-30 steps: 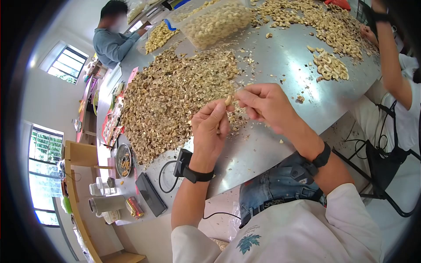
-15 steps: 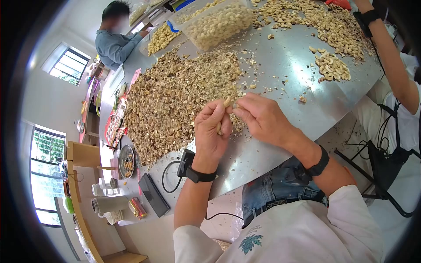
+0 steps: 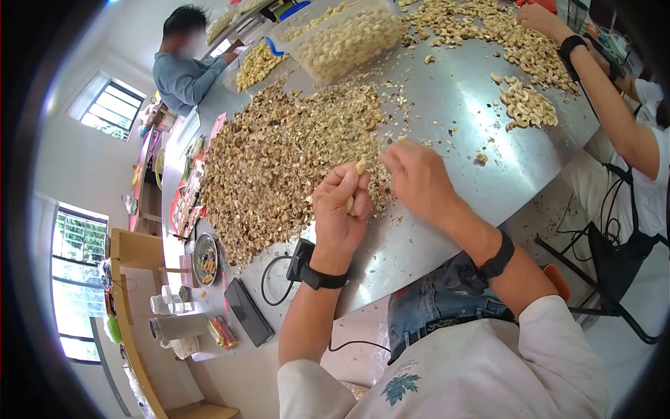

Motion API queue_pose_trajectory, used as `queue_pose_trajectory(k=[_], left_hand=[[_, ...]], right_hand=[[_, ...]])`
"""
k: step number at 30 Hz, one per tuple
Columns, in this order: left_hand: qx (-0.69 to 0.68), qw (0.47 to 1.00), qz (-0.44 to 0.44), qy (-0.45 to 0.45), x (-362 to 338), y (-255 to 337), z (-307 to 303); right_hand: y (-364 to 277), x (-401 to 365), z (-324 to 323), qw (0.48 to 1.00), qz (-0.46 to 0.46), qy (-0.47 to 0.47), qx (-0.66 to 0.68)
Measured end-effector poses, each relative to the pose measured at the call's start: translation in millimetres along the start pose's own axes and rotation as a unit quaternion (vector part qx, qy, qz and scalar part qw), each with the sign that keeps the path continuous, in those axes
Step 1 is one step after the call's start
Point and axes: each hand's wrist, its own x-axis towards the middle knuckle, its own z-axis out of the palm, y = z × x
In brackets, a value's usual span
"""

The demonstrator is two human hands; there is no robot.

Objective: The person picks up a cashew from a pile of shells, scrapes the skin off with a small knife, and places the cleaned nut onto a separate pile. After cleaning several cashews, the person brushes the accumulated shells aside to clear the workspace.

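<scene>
Cashew nut (image 3: 361, 167), one, pale: pinched upright between thumb and forefinger of the left hand, above the near edge of the heap.
Left hand (image 3: 338, 213): closed, fingers curled; a second pale piece (image 3: 350, 204) shows among the lower fingers.
Right hand (image 3: 419, 180): just beside the left, apart from it, fingers bent and fingertips blurred; whether it has hold of anything cannot be told.
Heap (image 3: 279, 164), large: brown and tan flaky pieces, spread on the bench (image 3: 447, 115), a bare metal surface with loose crumbs.
Clear tub (image 3: 333, 64), with pale nuts: beyond the heap.
Small pile of cashews (image 3: 528, 105): well apart, to the right of the hands.
Broad spread of cashews (image 3: 481, 26): farther back.
Round metal dish (image 3: 197, 267), holding orange-brown bits: left of the heap.
Flat dark device (image 3: 248, 312): near the dish.
Person in blue-grey (image 3: 183, 80): far left side.
Another person's arm (image 3: 614, 115): right side, near the broad spread.
</scene>
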Motion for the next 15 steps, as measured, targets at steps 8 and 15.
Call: queue_pose_trajectory(k=[8, 15], left_hand=[[0.013, 1.000, 0.009, -0.013, 0.2, 0.4, 1.5], [0.006, 1.000, 0.008, 0.009, -0.8, 0.0, 4.9]], right_hand=[[-10.6, -6.4, -13.2, 0.997, -0.048, 0.034, 0.043], [-16.4, -13.3, -5.1, 0.997, -0.077, 0.011, 0.001]])
